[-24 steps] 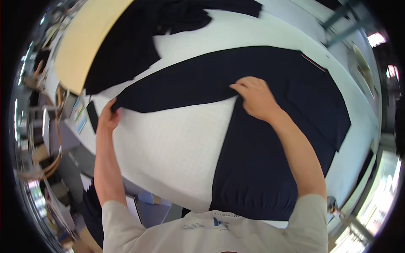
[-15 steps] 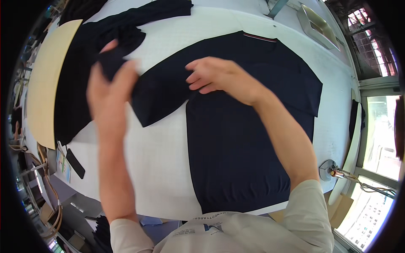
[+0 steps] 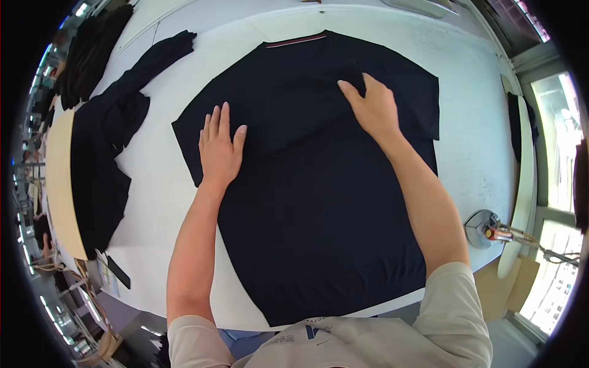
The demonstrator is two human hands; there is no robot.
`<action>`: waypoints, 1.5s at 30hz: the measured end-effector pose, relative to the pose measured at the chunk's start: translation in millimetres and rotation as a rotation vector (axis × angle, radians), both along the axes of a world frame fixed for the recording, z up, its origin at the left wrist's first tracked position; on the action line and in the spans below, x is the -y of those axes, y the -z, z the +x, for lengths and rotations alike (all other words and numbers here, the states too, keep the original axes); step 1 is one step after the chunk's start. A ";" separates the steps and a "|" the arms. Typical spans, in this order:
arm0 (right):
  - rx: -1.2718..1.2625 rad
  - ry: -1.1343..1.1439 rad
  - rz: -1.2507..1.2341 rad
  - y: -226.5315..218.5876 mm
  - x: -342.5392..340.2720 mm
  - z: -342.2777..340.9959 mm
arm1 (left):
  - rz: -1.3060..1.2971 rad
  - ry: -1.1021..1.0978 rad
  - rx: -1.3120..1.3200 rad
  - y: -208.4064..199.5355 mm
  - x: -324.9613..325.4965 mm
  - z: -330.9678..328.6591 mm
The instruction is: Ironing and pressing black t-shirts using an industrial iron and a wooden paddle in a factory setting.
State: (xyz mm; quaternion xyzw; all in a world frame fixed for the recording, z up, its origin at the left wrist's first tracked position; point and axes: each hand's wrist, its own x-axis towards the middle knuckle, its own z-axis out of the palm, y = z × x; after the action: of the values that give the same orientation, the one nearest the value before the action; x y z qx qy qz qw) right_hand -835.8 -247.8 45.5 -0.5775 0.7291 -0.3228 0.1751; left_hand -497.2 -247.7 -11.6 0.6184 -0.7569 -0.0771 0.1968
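A dark navy sweater (image 3: 319,202) lies spread on the white table, its striped neck tape at the far side and its ribbed hem towards me. Both its sides now end in folded edges near the shoulders. My left hand (image 3: 221,147) rests flat on its left part, fingers stretched out. On the upper right of the chest, my right hand (image 3: 375,107) grips a raised edge of dark cloth, which looks like a sleeve end, between thumb and fingers. The cloth between those fingers is partly hidden.
Another black garment (image 3: 98,159) lies at the left beside a pale curved board (image 3: 61,184). A dark pile of clothing (image 3: 92,55) sits at the far left. A black phone-like slab (image 3: 118,272) lies near left. At the right stands an iron (image 3: 485,230) with a cable.
The left sleeve has been folded in over the chest. My left hand let go of it and came down flat; my right hand moved right and took hold of cloth.
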 end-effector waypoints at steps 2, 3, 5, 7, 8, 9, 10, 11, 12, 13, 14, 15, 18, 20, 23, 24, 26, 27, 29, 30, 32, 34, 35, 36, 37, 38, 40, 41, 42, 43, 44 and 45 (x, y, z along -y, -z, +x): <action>-0.150 -0.022 0.249 -13.6 -1.9 -22.5 | 0.016 -0.054 0.322 13.1 1.2 -10.2; -0.160 -0.036 0.238 -2.0 -5.4 -36.2 | 0.051 -0.127 0.411 26.3 8.1 6.2; -0.206 0.025 0.109 41.4 -14.8 -65.8 | 0.040 -0.274 0.425 45.2 13.1 44.5; -0.279 -0.040 -0.200 52.5 -15.8 -60.3 | 0.164 -0.523 0.433 43.6 14.6 81.6; -0.272 -0.186 -0.257 54.6 -17.0 -53.8 | 0.235 -0.520 0.494 36.7 14.4 67.9; -0.310 -0.319 -0.294 55.9 -17.3 -40.4 | 0.116 -0.371 0.410 32.2 10.6 42.5; -0.360 -0.454 -0.292 52.1 -18.5 -10.9 | 0.057 -0.219 0.414 30.8 7.2 25.1; -0.462 -0.548 -0.256 58.9 -19.1 1.7 | -0.005 -0.059 0.405 31.2 6.7 9.5; -0.549 -0.501 -0.230 73.1 -14.4 7.7 | 0.067 -0.213 0.426 45.8 8.8 27.7; -0.655 -0.446 -0.194 87.3 -4.5 1.1 | 0.060 -0.359 0.388 49.0 10.1 38.7; -0.641 -0.378 -0.112 85.4 2.1 -4.3 | 0.085 -0.423 0.397 44.0 8.8 52.0; -0.639 -0.309 -0.011 83.1 -2.0 -19.7 | 0.128 -0.476 0.394 37.6 -1.7 53.7; -0.617 -0.181 -0.099 68.5 -55.6 -85.4 | -0.081 -0.073 0.337 19.8 -65.4 29.2; -0.608 -0.149 -0.047 67.6 -127.3 -120.8 | 0.068 -0.027 0.301 23.3 -147.5 14.1; -0.590 -0.057 0.087 66.4 -263.3 -147.1 | 0.128 -0.154 0.090 15.8 -260.9 31.5; -0.548 -0.013 0.132 62.0 -305.4 -147.5 | 0.083 -0.251 0.076 13.5 -300.7 42.2; -0.403 0.101 0.236 48.8 -380.8 -145.0 | 0.167 -0.389 0.042 -16.8 -368.6 40.5; -0.312 0.160 0.274 40.6 -409.4 -141.3 | 0.219 -0.385 -0.050 -29.4 -393.6 36.5; -0.143 0.189 0.354 14.0 -444.0 -123.1 | 0.270 -0.385 -0.144 -46.1 -436.3 29.5; 0.029 0.216 0.441 5.3 -456.0 -118.7 | 0.319 -0.345 -0.169 -50.8 -451.4 25.4; -0.019 0.054 0.379 11.6 -480.9 -135.9 | 0.362 -0.301 -0.190 -49.2 -478.9 33.0; 0.368 0.137 0.716 -1.8 -472.8 -135.9 | 0.805 -0.405 -0.701 -31.0 -490.4 55.7; 0.372 0.140 0.708 -9.9 -462.7 -139.7 | 0.799 -0.397 -0.699 -45.2 -472.4 47.8; 0.755 0.274 0.547 -14.7 -452.0 -145.0 | 0.763 -0.558 -1.084 -62.9 -453.5 41.6; 1.132 0.401 0.363 -24.2 -438.8 -148.9 | 0.702 -0.716 -1.467 -80.9 -428.3 34.7; 1.236 0.365 0.215 -45.5 -408.9 -143.8 | 0.567 -0.648 -1.541 -88.2 -400.5 38.0; 1.422 0.206 0.035 -74.1 -335.9 -145.8 | 0.261 -0.594 -1.747 -108.5 -324.1 41.1; 1.494 0.106 -0.016 -84.0 -291.6 -149.1 | 0.082 -0.606 -1.881 -119.7 -277.8 37.3; 1.533 0.015 -0.051 -93.1 -248.1 -158.1 | 0.071 -0.560 -1.927 -123.4 -230.0 34.4; 1.552 -0.066 -0.065 -98.0 -203.7 -167.2 | 0.108 -0.395 -1.945 -130.9 -183.1 27.2; 1.554 -0.134 -0.070 -100.9 -159.7 -176.4 | 0.134 -0.170 -1.966 -123.8 -137.3 29.7; 1.552 -0.185 -0.064 -101.5 -113.5 -182.1 | 0.103 -0.141 -1.967 -114.0 -91.0 33.0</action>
State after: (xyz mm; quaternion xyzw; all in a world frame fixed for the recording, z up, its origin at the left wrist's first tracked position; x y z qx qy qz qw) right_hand -1017.9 -134.4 147.0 -0.2499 0.3372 -0.6394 0.6442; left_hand -464.2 -156.7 102.4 0.3304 -0.2131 -0.5779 0.7152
